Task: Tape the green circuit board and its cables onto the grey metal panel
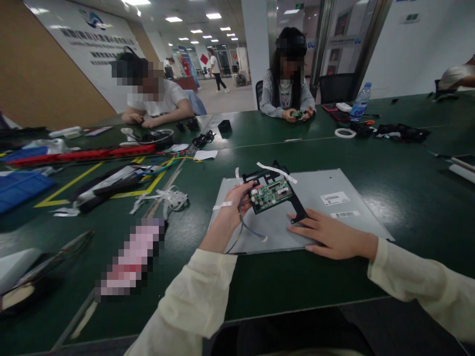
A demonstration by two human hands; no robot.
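Head view looks down on a grey panel (334, 217) lying flat on the green tabletop (408, 188), with both hands on it. The left hand (237, 201) is curled, thumb and fingers closed around the left end of a green board (270, 195). The board sits tilted inside a black bracket (297, 210) that rests on the panel's upper left part. A bundle of wires (243, 228) runs from the board's left end, under that hand and down across the panel toward its near edge. A small bit of white tape (222, 204) sticks out by the left wrist. The right hand (328, 233) lies open and flat, palm down on the panel near its front edge. Its fingers are stretched toward the left and its fingertips (295, 217) touch the bracket's lower corner; it grips nothing. A white tape strip (276, 171) lies across the bracket's top. Two white labels (335, 198) are stuck on the panel to the right of the bracket. Across the tabletop, well apart, a seated person holds a small green item (297, 114) in both hands, with a bottle (359, 103) and a tape roll (345, 132) nearby. At far left another seated person leans over black parts (187, 124).
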